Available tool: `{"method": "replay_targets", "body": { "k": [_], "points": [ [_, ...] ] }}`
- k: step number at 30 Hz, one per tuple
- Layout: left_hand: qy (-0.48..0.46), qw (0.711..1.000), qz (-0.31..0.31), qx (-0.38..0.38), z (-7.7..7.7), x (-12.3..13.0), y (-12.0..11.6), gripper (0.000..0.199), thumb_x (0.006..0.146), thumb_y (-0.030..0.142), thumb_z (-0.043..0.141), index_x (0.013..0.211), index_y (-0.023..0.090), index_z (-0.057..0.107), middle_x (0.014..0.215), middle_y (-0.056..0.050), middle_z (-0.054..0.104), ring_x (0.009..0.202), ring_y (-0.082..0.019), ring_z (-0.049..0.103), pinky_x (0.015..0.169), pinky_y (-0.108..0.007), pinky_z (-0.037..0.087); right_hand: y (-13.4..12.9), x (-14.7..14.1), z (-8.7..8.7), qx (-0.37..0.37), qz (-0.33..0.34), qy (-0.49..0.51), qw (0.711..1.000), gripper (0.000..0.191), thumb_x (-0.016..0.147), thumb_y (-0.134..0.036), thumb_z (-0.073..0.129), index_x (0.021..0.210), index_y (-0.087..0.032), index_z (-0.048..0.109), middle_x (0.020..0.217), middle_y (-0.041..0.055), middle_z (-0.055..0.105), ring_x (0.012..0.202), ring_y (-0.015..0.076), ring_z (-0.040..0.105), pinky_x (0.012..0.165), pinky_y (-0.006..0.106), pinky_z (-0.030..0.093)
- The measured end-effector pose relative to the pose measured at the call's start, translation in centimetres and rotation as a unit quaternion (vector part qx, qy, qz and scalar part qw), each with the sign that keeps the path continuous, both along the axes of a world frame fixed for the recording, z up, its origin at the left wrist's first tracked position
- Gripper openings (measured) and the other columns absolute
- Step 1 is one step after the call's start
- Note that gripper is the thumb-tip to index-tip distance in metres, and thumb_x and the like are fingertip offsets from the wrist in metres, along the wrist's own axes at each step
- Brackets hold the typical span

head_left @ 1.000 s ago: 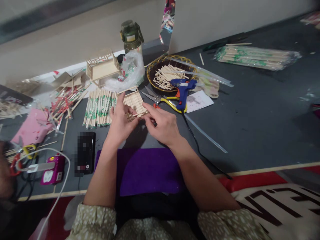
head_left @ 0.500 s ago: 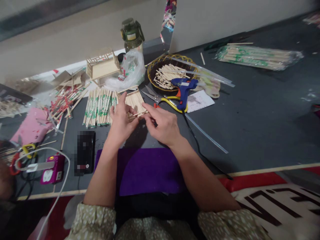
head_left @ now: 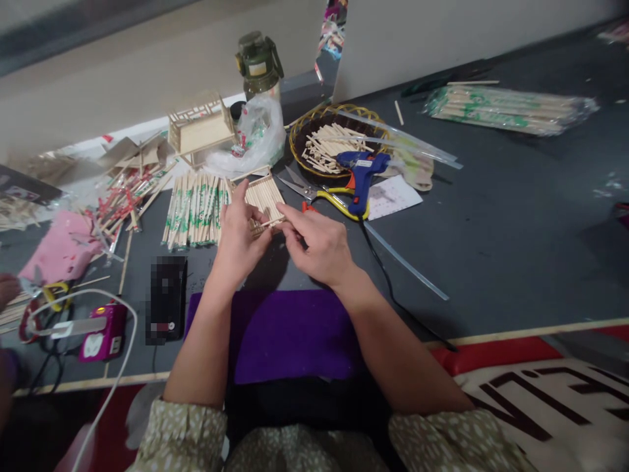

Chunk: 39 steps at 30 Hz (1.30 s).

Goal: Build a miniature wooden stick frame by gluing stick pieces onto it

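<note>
A small frame of pale wooden sticks (head_left: pixel 264 198) is between my two hands above the grey table. My left hand (head_left: pixel 240 229) is closed on its left and near side, thumb low and forefinger raised along the edge. Fingers of my right hand (head_left: pixel 317 242) pinch its near right corner, where a stick runs along the edge. Just left of the frame lies a row of paper-wrapped chopsticks (head_left: pixel 194 210). Scissors with yellow handles (head_left: pixel 339 202) and a blue glue gun (head_left: pixel 364 177) lie to the right of it.
A woven basket (head_left: pixel 299 154) holds cut sticks. Behind are a stick-built model (head_left: pixel 204 131), a plastic bag (head_left: pixel 263 134) and a green bottle (head_left: pixel 258 65). A phone (head_left: pixel 170 298), a purple mat (head_left: pixel 295 337) and a magenta socket block (head_left: pixel 103 333) lie nearer. Another person's hand (head_left: pixel 7 288) shows at far left.
My hands and the stick frame keep nearly the same place and grip. At the far left edge, the other person's hand has moved up beside the second pair of scissors.
</note>
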<state>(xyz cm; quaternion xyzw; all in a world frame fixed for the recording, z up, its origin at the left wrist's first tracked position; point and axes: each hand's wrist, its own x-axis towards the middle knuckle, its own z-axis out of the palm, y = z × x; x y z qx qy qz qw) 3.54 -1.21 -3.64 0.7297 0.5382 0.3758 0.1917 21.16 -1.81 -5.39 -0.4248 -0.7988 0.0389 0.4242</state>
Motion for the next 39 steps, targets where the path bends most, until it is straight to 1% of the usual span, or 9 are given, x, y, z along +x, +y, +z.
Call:
{"method": "replay_targets", "body": {
  "k": [3,5,7,10,14,18,25,30,39],
  "points": [
    [0.006,1.0,-0.007,0.003,0.0,-0.1,0.0,0.08,0.087,0.027,0.074,0.155,0.03,0.03,0.128,-0.011,0.066,0.091,-0.019,0.064,0.081,-0.035,0.055,0.1,0.1,0.1,0.011,-0.012,0.016,1.0,0.039,0.099,-0.02,0.046,0.13,-0.015,0.069,0.084,0.0062,0.074,0.077,0.0193,0.064,0.073,0.032,0.051],
    [0.006,1.0,-0.016,0.007,0.0,-0.3,0.1,0.081,0.087,0.027,0.074,0.155,0.029,0.03,0.128,-0.011,0.067,0.091,-0.019,0.064,0.08,-0.034,0.054,0.3,0.2,0.3,0.019,-0.027,0.037,0.999,0.037,0.098,-0.018,0.045,0.126,-0.016,0.07,0.087,0.0069,0.076,0.08,0.0207,0.064,0.077,0.034,0.052],
    [0.009,1.0,-0.023,0.018,-0.1,-0.6,0.2,0.08,0.087,0.025,0.073,0.154,0.028,0.03,0.125,-0.01,0.068,0.089,-0.018,0.063,0.08,-0.034,0.054,0.5,0.4,0.3,0.022,-0.039,0.055,0.997,0.038,0.098,-0.016,0.044,0.126,-0.018,0.069,0.094,0.007,0.077,0.087,0.0222,0.065,0.084,0.037,0.052],
    [0.021,0.999,-0.029,0.041,-0.3,-1.0,0.4,0.08,0.085,0.021,0.071,0.154,0.025,0.03,0.114,-0.008,0.071,0.087,-0.018,0.063,0.081,-0.035,0.053,0.8,0.4,0.1,0.007,-0.046,0.062,0.997,0.041,0.096,-0.014,0.043,0.131,-0.02,0.065,0.107,0.0074,0.077,0.097,0.0236,0.065,0.092,0.039,0.052],
    [0.027,0.997,-0.032,0.058,-0.4,-1.1,0.5,0.082,0.084,0.019,0.07,0.155,0.024,0.029,0.103,-0.006,0.072,0.088,-0.02,0.064,0.084,-0.037,0.053,0.9,0.3,-0.3,-0.024,-0.03,0.052,0.998,0.044,0.096,-0.013,0.044,0.135,-0.019,0.062,0.111,0.0073,0.077,0.1,0.0232,0.065,0.09,0.037,0.053],
    [0.031,0.997,-0.035,0.064,-0.4,-1.1,0.5,0.079,0.085,0.02,0.069,0.154,0.026,0.03,0.105,-0.006,0.073,0.09,-0.02,0.065,0.084,-0.038,0.052,0.9,0.3,-0.3,-0.027,-0.03,0.056,0.998,0.042,0.096,-0.013,0.043,0.133,-0.017,0.064,0.108,0.0072,0.079,0.097,0.0232,0.066,0.088,0.037,0.054],
    [0.04,0.997,-0.025,0.066,-0.1,-1.1,0.5,0.084,0.08,0.015,0.07,0.154,0.024,0.032,0.1,-0.004,0.074,0.089,-0.021,0.066,0.089,-0.042,0.053,0.8,0.4,-0.2,-0.045,-0.029,0.053,0.997,0.043,0.095,-0.013,0.045,0.133,-0.017,0.063,0.109,0.0081,0.078,0.099,0.024,0.066,0.089,0.039,0.054],
    [0.038,0.997,-0.023,0.067,-0.3,-1.0,0.5,0.082,0.081,0.014,0.068,0.154,0.025,0.033,0.108,-0.006,0.074,0.087,-0.02,0.066,0.085,-0.039,0.054,0.8,0.3,-0.2,-0.036,-0.03,0.055,0.997,0.041,0.094,-0.013,0.045,0.131,-0.017,0.065,0.109,0.0069,0.079,0.098,0.0237,0.067,0.087,0.038,0.054],
    [0.051,0.996,-0.024,0.07,-0.1,-1.0,0.4,0.081,0.081,0.014,0.069,0.153,0.023,0.033,0.101,-0.005,0.073,0.085,-0.019,0.065,0.081,-0.037,0.053,0.8,0.4,-0.1,-0.031,-0.029,0.054,0.998,0.041,0.095,-0.013,0.045,0.13,-0.017,0.065,0.108,0.0071,0.079,0.096,0.023,0.067,0.087,0.038,0.055]
  ]
}}
